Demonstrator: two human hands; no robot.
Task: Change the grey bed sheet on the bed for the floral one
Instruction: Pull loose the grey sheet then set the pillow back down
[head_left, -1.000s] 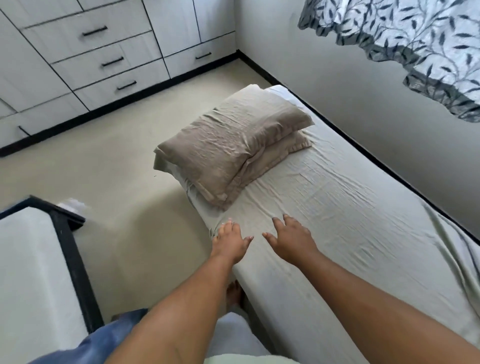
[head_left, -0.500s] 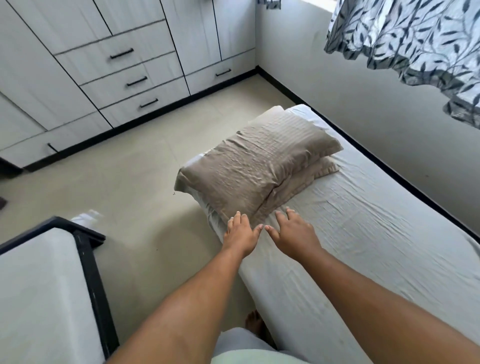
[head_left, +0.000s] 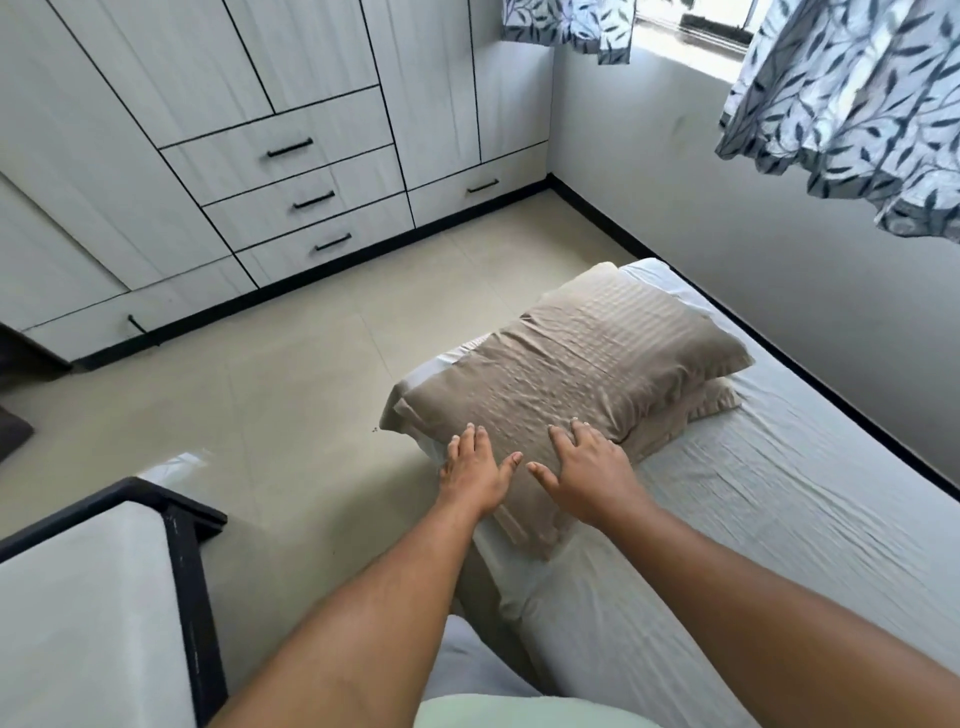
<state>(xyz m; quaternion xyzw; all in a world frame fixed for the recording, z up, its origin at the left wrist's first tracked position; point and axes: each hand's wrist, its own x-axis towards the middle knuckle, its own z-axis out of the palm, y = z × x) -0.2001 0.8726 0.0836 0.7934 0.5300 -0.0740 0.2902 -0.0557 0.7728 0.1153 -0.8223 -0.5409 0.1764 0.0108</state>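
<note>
My left hand (head_left: 480, 475) and right hand (head_left: 592, 475) lie open, palms down, fingers spread on the near edge of the top tan pillow (head_left: 576, 364), probably to clear both stacked pillows away. The grey bed sheet (head_left: 769, 519) beneath them covers the bed across the frame's lower right. I see no floral sheet.

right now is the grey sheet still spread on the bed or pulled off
Spread on: the grey sheet lies flat over the mattress, with two stacked pillows resting on it.
</note>
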